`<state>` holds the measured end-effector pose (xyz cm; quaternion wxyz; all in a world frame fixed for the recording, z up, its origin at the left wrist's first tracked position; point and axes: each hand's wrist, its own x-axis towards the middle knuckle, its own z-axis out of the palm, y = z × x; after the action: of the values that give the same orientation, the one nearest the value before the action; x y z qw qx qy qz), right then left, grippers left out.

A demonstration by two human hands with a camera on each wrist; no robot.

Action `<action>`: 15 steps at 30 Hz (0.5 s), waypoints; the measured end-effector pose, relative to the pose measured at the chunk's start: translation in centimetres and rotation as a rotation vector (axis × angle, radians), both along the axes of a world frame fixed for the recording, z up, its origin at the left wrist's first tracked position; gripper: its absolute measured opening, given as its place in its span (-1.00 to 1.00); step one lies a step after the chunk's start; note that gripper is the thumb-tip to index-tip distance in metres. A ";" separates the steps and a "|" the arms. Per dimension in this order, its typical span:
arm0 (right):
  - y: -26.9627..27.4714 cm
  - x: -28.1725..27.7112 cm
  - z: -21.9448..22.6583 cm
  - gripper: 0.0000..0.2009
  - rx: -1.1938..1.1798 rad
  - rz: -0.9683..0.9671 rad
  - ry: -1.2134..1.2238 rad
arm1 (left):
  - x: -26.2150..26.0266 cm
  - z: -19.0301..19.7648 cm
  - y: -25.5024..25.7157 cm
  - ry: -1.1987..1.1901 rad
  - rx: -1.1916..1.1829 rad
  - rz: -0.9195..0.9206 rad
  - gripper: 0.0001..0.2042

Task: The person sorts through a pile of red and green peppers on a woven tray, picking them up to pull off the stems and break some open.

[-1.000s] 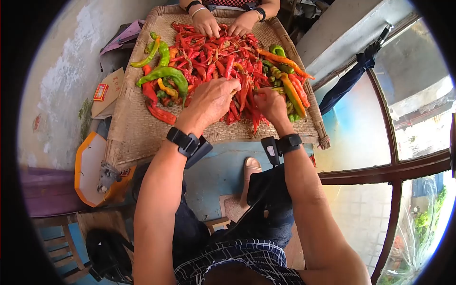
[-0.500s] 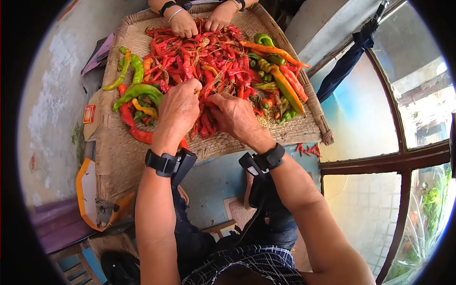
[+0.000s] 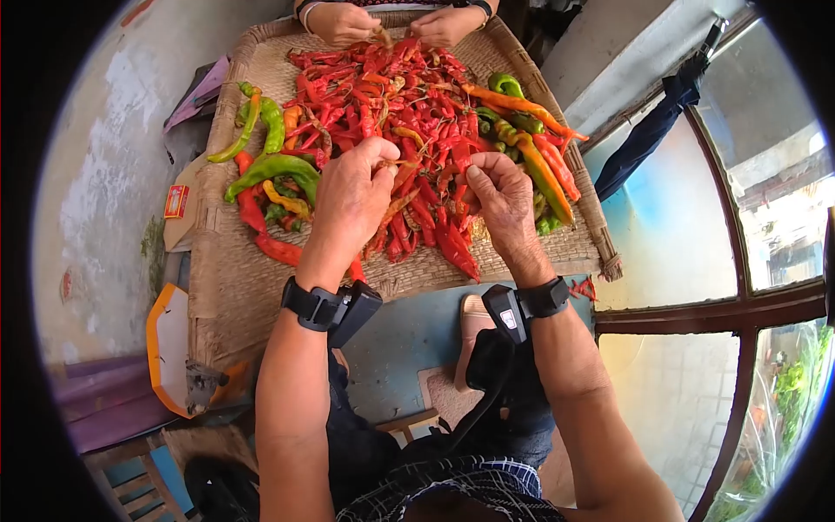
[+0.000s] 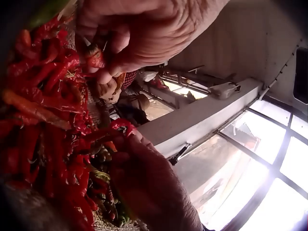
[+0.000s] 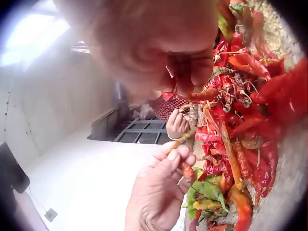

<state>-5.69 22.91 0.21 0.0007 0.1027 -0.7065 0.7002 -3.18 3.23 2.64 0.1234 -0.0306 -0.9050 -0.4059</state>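
A heap of red chili peppers (image 3: 383, 109) covers the middle of a woven tray (image 3: 217, 287). Over the near side of the heap, my left hand (image 3: 352, 191) pinches a small orange-red chili pepper (image 5: 186, 169) between thumb and fingers, its thin end (image 5: 178, 142) poking out. To its right, my right hand (image 3: 509, 200) pinches a red chili pepper (image 4: 122, 126), partly hidden by the fingers. The two hands are apart, with peppers below and between them.
Green peppers (image 3: 283, 167) lie left of the heap, and orange and yellow peppers (image 3: 535, 165) on its right. Across the tray, another person's hands (image 3: 348, 24) hold a brownish pepper. A folded umbrella (image 3: 652, 130) leans by the window. Small red bits (image 3: 583, 288) lie beyond the near edge.
My hands were close together at the heap half a second ago; now they are apart, the right one further right. The other person's hands have lifted off the heap.
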 end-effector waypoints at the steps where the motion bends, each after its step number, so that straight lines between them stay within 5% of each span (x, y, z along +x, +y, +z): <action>1: -0.3 0.0 0.0 -0.84 -0.005 0.005 -0.005 | -0.4 -0.6 -0.1 0.077 0.171 -0.023 -0.84; 2: -0.5 0.1 0.2 -0.84 -0.005 0.012 -0.003 | -0.7 -0.9 -0.4 0.155 0.341 -0.047 -0.83; 7: -1.7 0.3 1.0 -0.82 0.003 0.041 -0.003 | 0.1 1.6 -1.7 -0.246 0.227 -0.218 -0.84; 11: -1.4 0.3 1.5 -0.80 -0.131 0.072 -0.115 | -1.1 1.5 -1.3 -0.264 0.244 -0.199 -0.77; 13: -1.4 0.3 1.7 -0.79 -0.230 0.101 -0.133 | -2.1 1.0 -0.9 0.291 0.138 0.098 -0.68; 14: -1.4 0.4 1.6 -0.79 -0.329 0.135 -0.158 | -2.5 0.7 -0.8 0.289 0.139 0.092 -0.68; 15: -1.6 0.4 1.8 -0.78 -0.377 0.150 -0.202 | -2.8 0.6 -0.9 0.447 -0.129 0.209 -0.64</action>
<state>-5.30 21.34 2.04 -0.1029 0.0824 -0.5498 0.8248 -5.99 2.38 3.22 0.3594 -0.0336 -0.8776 -0.3154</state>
